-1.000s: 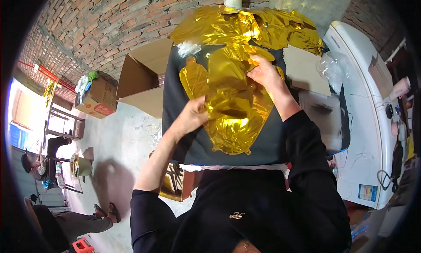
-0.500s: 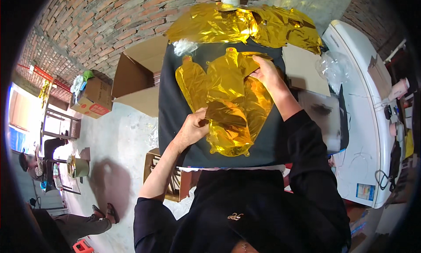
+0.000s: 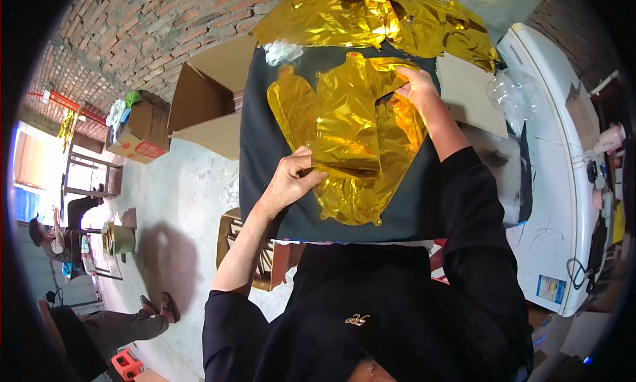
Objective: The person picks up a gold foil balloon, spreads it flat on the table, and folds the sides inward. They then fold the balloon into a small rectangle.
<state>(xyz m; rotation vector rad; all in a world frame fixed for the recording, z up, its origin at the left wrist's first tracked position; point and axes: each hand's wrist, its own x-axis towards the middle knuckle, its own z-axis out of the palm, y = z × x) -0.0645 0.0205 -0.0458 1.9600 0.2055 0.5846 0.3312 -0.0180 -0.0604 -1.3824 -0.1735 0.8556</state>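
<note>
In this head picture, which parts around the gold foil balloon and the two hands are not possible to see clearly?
- Head view: the left hand covers part of the gold foil balloon; whether it pinches or only presses cannot be told.
- Right hand: fingertips hidden in a foil fold.
- Pile of gold foil: cut off by the top edge, count unclear.
- Black board: its near edge is hidden by the person's dark clothing.

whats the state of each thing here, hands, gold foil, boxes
left hand: pressing down on the flat foil balloon
right hand: gripping the balloon's upper edge
gold foil balloon: deflated, lying flat on the dark board
foil pile: crumpled, heaped
cardboard box: flaps open
</note>
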